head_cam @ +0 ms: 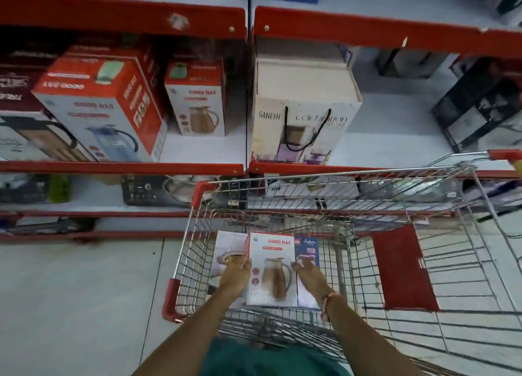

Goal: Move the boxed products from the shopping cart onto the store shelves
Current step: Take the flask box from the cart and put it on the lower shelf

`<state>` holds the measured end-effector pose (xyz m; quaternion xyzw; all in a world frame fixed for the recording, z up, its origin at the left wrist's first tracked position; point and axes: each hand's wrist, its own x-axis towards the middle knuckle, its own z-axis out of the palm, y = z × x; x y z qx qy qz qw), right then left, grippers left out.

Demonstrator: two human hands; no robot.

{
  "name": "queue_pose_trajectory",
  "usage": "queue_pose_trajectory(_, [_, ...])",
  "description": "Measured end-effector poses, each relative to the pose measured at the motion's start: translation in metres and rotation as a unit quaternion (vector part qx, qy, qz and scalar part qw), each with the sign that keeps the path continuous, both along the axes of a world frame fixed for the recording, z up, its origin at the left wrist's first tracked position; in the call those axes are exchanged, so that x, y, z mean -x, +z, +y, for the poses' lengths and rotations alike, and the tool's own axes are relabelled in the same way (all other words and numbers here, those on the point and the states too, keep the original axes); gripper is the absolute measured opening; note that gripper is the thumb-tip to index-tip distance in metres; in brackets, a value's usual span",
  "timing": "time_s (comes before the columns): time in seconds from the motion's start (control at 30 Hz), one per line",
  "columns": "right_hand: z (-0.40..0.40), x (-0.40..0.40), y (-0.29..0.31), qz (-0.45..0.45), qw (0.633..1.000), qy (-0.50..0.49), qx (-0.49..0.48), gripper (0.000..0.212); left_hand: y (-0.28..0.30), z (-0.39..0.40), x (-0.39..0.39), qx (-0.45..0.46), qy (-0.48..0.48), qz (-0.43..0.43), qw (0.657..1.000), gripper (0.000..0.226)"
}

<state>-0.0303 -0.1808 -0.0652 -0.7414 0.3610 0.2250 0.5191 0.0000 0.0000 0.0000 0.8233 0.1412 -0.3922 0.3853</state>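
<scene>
Reaching down into the cart (350,178), both hands flank the Good Day box (271,268), which lies face up on the cart floor. The left hand (236,277) is flat against the box's left edge, fingers together and extended. The right hand (309,277) lies along its right edge, fingers loosely spread, a red thread at the wrist. A pale box (226,251) sits left of the Good Day box, a blue box (309,247) right of it. Beyond the cart, the shelf (206,149) carries more Good Day boxes (195,99).
</scene>
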Motion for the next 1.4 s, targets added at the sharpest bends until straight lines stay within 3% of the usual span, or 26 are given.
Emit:
queue_pose_trajectory(0.17, [0.0,0.002,0.003,0.081,0.993,-0.037,-0.077,0.057,-0.074,0.001,-0.009,0.043,0.068,0.083,0.993,0.053])
queue_pose_trajectory(0.3, [0.003,0.0,0.008,0.093,0.991,-0.016,-0.094,0.046,-0.036,-0.009,-0.011,0.052,0.042,0.101,0.993,0.04])
queue_pose_trajectory(0.47, [0.004,-0.008,0.017,0.09,0.989,-0.031,-0.117,0.039,-0.034,-0.01,-0.013,0.065,0.044,0.092,0.993,0.034])
queue_pose_trajectory(0.63, [-0.01,-0.01,0.025,0.006,0.991,-0.074,-0.111,0.034,-0.016,0.004,-0.019,0.072,0.05,-0.018,0.996,0.045])
queue_pose_trajectory(0.77, [-0.014,-0.019,0.076,-0.075,0.991,-0.05,-0.096,0.04,0.028,0.027,-0.03,0.147,0.09,-0.051,0.984,0.06])
queue_pose_trajectory(0.9, [-0.007,-0.021,0.134,-0.16,0.98,-0.028,-0.118,0.041,0.079,0.046,-0.034,0.2,0.091,-0.147,0.964,0.043])
queue_pose_trajectory(1.13, [0.021,-0.021,0.228,-0.313,0.947,-0.008,-0.08,0.041,0.163,0.075,-0.035,0.259,0.13,-0.243,0.926,0.054])
queue_pose_trajectory(1.4, [0.035,-0.027,0.253,-0.339,0.938,0.01,-0.073,0.048,0.191,0.091,-0.037,0.256,0.147,-0.295,0.909,0.057])
